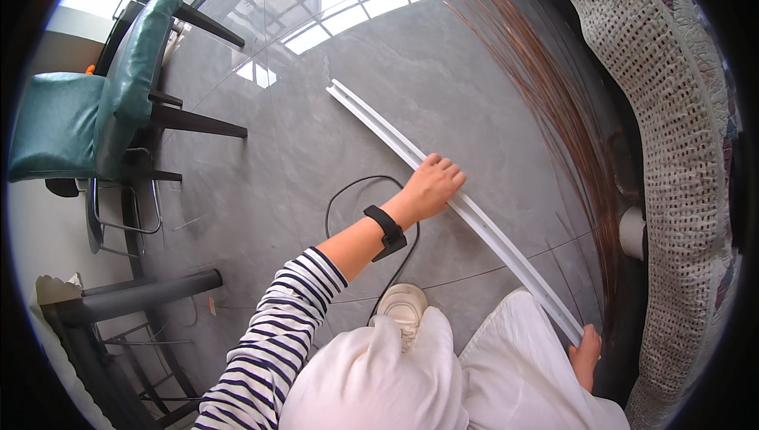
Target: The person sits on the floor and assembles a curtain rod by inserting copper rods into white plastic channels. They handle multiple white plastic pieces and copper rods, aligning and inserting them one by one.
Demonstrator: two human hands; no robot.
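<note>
A long white channel-shaped strip slants across the view from the upper left to the lower right, over the grey tiled floor. My left hand is closed around it near its middle, with a black band on the wrist. Down at the strip's lower right end, my right hand has its fingers wrapped round it. A thin black cable loops on the floor under my left forearm, and part of it is hidden behind the arm.
A bundle of thin brown rods lies on the floor at the right, alongside a couch with a woven cover. Green chairs with dark legs are at the left. A dark tubular frame stands at the lower left. My shoe is below the cable.
</note>
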